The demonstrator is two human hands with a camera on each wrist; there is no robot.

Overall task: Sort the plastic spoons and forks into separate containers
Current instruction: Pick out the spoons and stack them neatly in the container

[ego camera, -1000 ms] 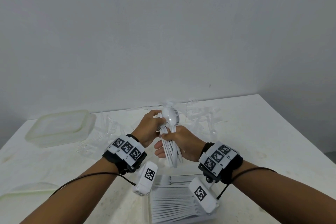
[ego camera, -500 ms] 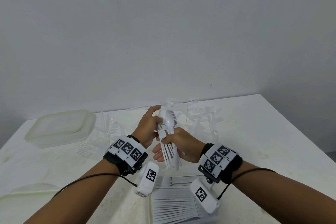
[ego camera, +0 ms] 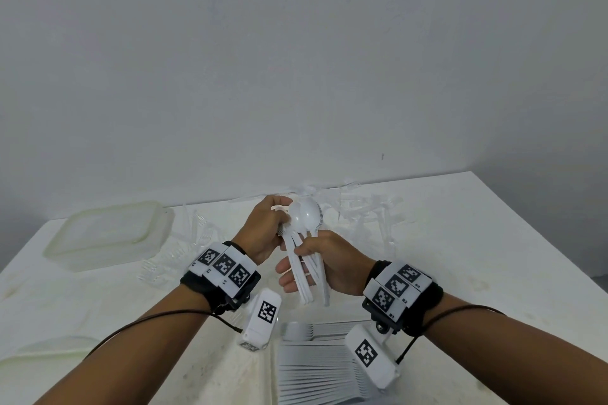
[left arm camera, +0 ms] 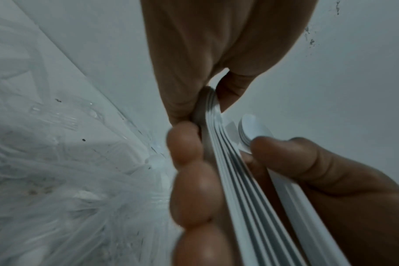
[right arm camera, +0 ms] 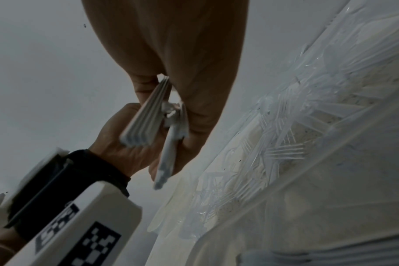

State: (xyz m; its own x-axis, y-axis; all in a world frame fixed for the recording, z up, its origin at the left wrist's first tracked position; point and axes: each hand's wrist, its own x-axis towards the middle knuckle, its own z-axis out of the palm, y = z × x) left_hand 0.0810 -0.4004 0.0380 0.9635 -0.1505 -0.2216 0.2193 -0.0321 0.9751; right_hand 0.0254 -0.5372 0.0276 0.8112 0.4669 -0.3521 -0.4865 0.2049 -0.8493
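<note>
Head view downward, far; wrist views close, upward

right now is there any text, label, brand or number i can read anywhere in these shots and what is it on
No readable words or brand anywhere.
Left wristband: black-and-white square code markers; tiny characters beside them, too small to read.
Right wristband: the same, tiny characters too small to read.
Left wrist camera and right wrist camera: one square code marker each, no letters.
White spoons, lidded container: no print visible.
</note>
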